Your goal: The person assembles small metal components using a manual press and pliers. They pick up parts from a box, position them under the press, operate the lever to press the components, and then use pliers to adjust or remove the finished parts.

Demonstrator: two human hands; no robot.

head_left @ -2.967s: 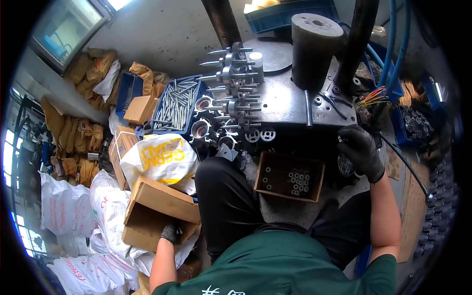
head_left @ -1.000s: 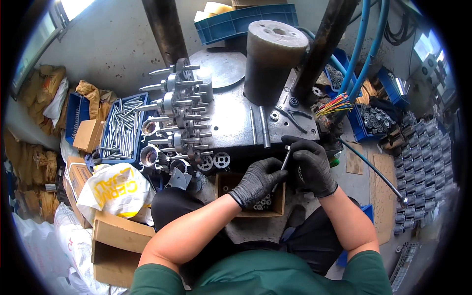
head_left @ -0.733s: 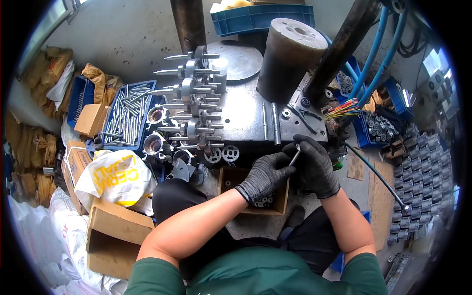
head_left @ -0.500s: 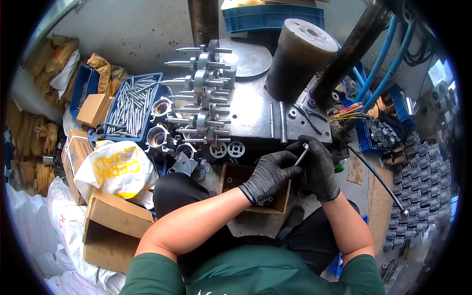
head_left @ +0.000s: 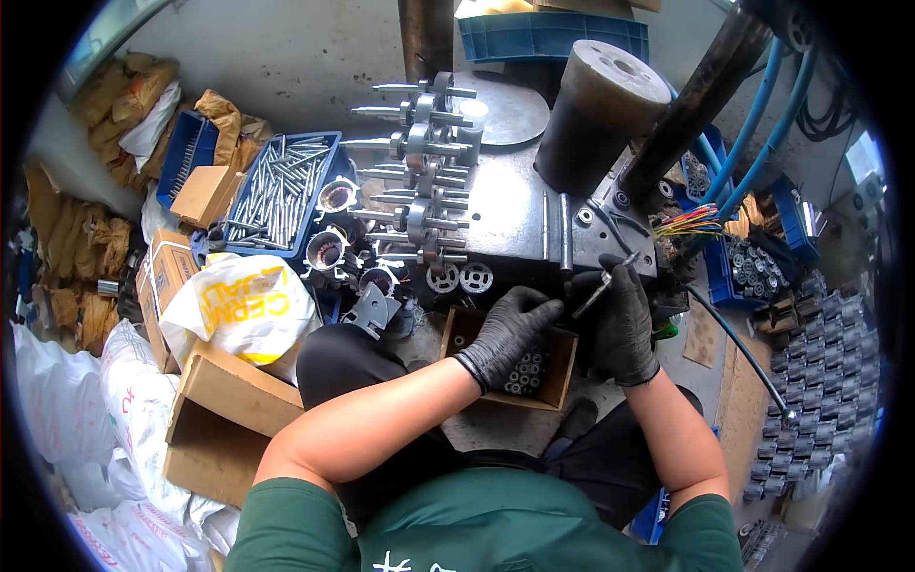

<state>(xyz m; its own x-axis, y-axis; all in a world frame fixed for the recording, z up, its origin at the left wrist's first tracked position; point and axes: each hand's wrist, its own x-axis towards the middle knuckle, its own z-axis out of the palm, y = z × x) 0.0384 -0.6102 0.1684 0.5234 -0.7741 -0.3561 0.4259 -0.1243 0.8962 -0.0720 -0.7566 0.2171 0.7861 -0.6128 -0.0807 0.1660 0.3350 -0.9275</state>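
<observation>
My right hand (head_left: 624,329), in a black glove, is closed around a slim metal shaft (head_left: 591,297). The shaft slants from lower left to upper right, and a brighter, wider part shows midway along it. To its left, my gloved left hand (head_left: 515,336) is apart from the shaft, fingers curled in; whatever they may hold is hidden. Below that hand stands an open box (head_left: 564,377) with small ring-shaped bearings (head_left: 526,374) in it. Just beyond my hands, a metal rod (head_left: 565,234) and a thinner pin (head_left: 545,227) lie on the steel bench (head_left: 505,205).
Rotors on shafts (head_left: 419,143) line the bench's left side. A heavy metal cylinder (head_left: 596,124) and pliers (head_left: 620,227) are at the right. A blue bin (head_left: 329,181) of loose shafts, motor housings (head_left: 326,250) and a cardboard box (head_left: 233,391) lie left; stacked metal parts (head_left: 824,381) stand right.
My left hand has come off the shaft and moved slightly left and down over the box. My right hand keeps the shaft. The whole view has shifted a little.
</observation>
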